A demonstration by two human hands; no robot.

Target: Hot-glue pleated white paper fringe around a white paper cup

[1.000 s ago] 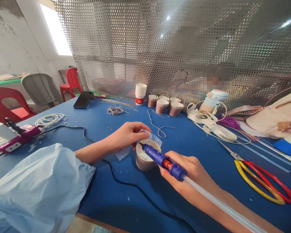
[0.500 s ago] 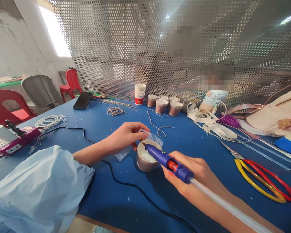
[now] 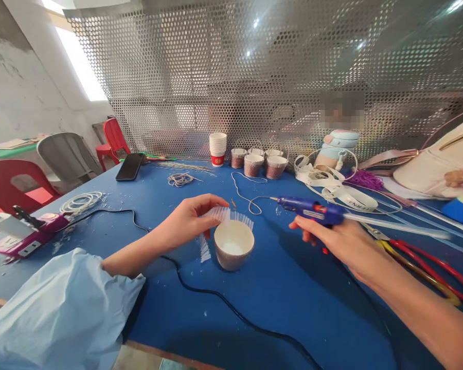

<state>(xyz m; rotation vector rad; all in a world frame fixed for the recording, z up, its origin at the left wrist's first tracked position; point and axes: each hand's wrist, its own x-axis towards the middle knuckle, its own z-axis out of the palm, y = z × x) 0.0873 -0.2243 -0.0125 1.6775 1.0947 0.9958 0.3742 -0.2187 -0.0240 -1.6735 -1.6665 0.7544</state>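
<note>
My left hand (image 3: 200,218) pinches a strip of clear pleated plastic trim (image 3: 220,213) at the rim of a small cup (image 3: 233,259). Part of the strip runs along the cup's far rim, and a loose end hangs down beside the cup on the left. White inside and brownish outside, the cup stands upright on the blue table. To its right, my right hand (image 3: 327,236) is closed round a blue hot glue gun (image 3: 312,209), raised above the table. A long clear glue stick juts from the gun's back, and its nozzle points left.
Several similar cups (image 3: 254,164) and a paper cup stack (image 3: 218,149) stand at the back by the perforated metal screen (image 3: 177,77). Large scissors (image 3: 428,267) lie at right. A black cord (image 3: 216,293) crosses the table from the purple power strip (image 3: 34,231). A phone (image 3: 129,167) lies back left.
My right hand has drawn the glue gun away from the cup's rim, to the right and upward. My left hand stays at the rim with the strip.
</note>
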